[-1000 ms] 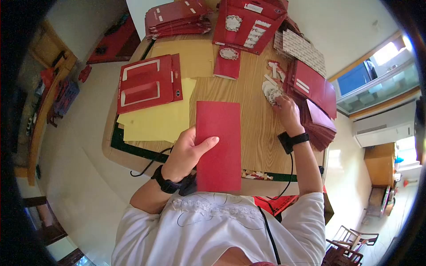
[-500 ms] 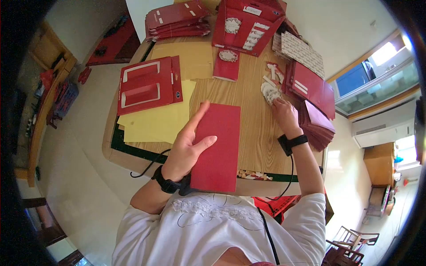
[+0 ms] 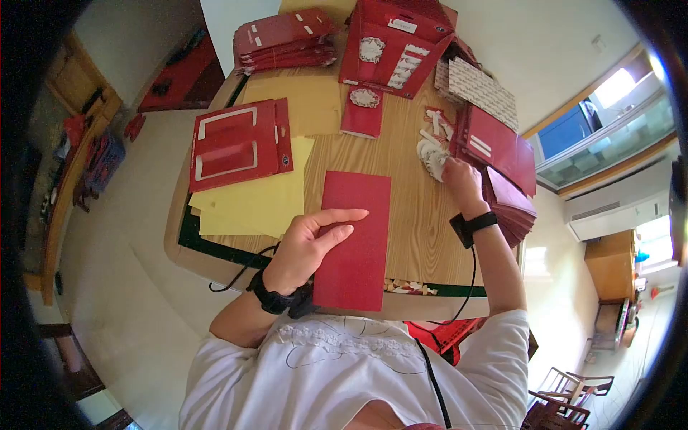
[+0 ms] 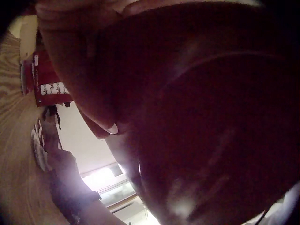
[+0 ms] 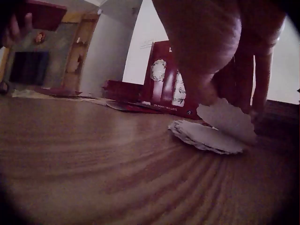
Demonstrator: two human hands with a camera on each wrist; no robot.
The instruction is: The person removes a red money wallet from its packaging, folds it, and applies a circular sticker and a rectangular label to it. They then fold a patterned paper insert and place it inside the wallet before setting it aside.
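My left hand [image 3: 304, 247] holds a plain red card or envelope [image 3: 358, 251] near the table's front edge, thumb and a finger lying over its left side. The same red piece [image 4: 211, 117] fills most of the left wrist view. At the right, my right hand [image 3: 464, 185] is at a small pile of white scalloped pieces [image 3: 431, 158]. In the right wrist view that hand [image 5: 206, 47] pinches one scalloped piece [image 5: 227, 119], tilted up above the flat pile [image 5: 206, 137].
Red packs [image 3: 244, 143] lie on yellow sheets [image 3: 251, 208] at the left. Behind are a stack of red packs [image 3: 287, 39], a standing red box [image 3: 394, 50] and a red envelope with a white label [image 3: 362, 111]. Red stacks [image 3: 494, 143] line the right side.
The left index finger has gone from behind the red piece, past its edge, to lying across its front. In the head view the right hand stays at the white pile.
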